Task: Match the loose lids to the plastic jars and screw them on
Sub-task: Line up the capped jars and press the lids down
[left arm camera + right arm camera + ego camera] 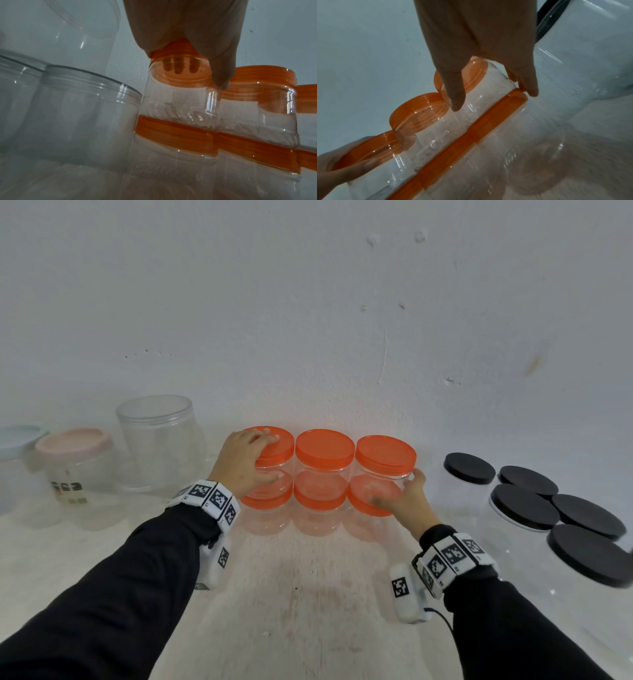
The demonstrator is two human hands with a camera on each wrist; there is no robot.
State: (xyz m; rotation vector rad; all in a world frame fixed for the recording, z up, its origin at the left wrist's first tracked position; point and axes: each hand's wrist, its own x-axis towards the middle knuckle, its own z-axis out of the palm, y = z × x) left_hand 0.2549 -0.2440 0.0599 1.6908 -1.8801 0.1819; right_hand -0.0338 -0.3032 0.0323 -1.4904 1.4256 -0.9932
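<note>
Six clear plastic jars with orange lids stand against the wall in three stacks of two. My left hand (255,460) grips the top left jar (178,100), fingers spread over its orange lid (279,446) and thumb against the clear side. My right hand (399,491) holds the top right jar (489,89) by its body, thumb in front and fingers on the right side, just under its lid (385,455). The middle top jar (324,450) stands between them, untouched. The lower jars' lids (320,501) form an orange band beneath.
Several black-lidded clear jars (524,506) crowd the right side. At the back left stand a tall lidless clear jar (154,440), a pink-lidded jar (73,445) and a pale blue lid (17,440). The white wall lies right behind the stacks.
</note>
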